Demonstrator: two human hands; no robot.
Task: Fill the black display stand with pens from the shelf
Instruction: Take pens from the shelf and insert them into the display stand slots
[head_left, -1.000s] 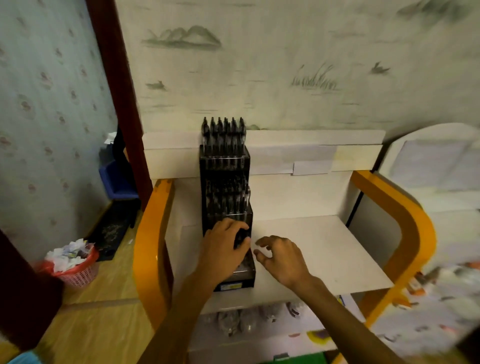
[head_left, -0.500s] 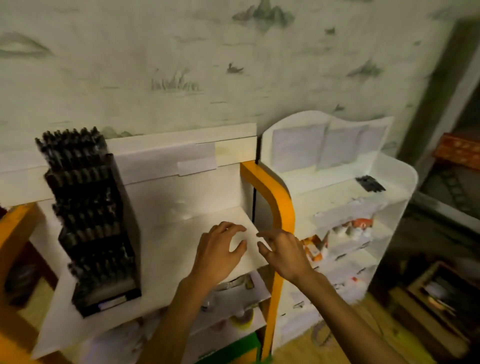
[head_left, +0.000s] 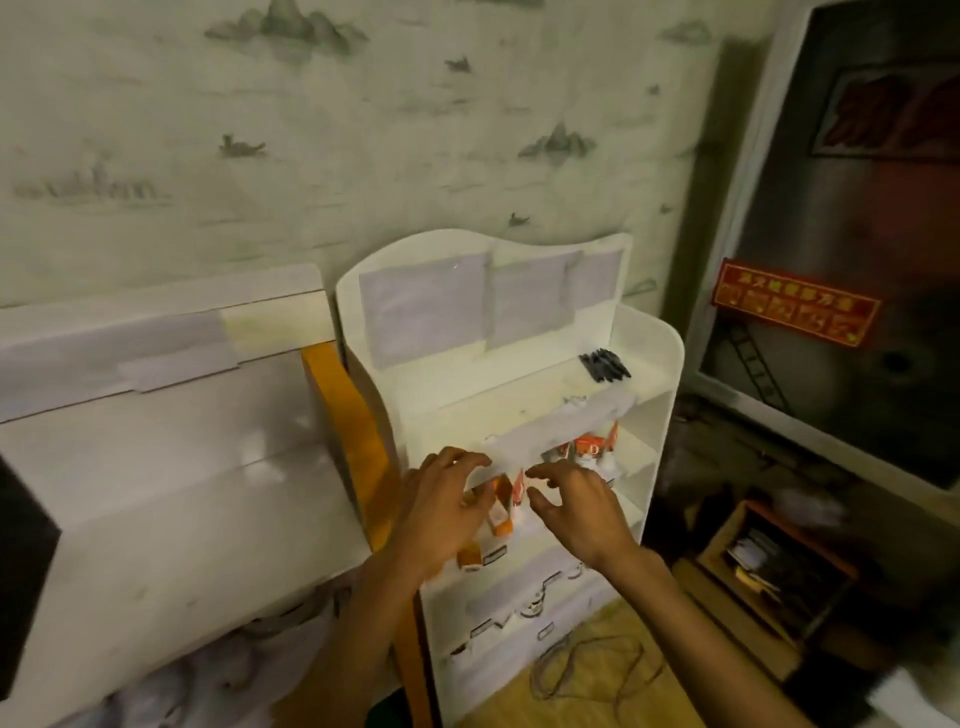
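Observation:
A small bunch of black pens (head_left: 605, 365) lies on the top shelf of the white shelf unit (head_left: 652, 348), at its right end. Only a dark corner of the black display stand (head_left: 23, 561) shows at the far left edge. My left hand (head_left: 441, 506) and my right hand (head_left: 574, 506) hover side by side in front of the unit's second shelf, fingers spread and empty. Both hands are below and left of the pens, not touching them.
Orange-and-white small boxes (head_left: 501, 512) crowd the second shelf behind my hands. An orange post (head_left: 348, 415) separates the white unit from the wide white shelf (head_left: 171, 514) on the left. A wooden crate (head_left: 769, 561) and loose cord (head_left: 587, 665) lie on the floor.
My view has swung right, away from the display stand toward the white shelf unit. Both hands left the stand and moved right with it, staying empty.

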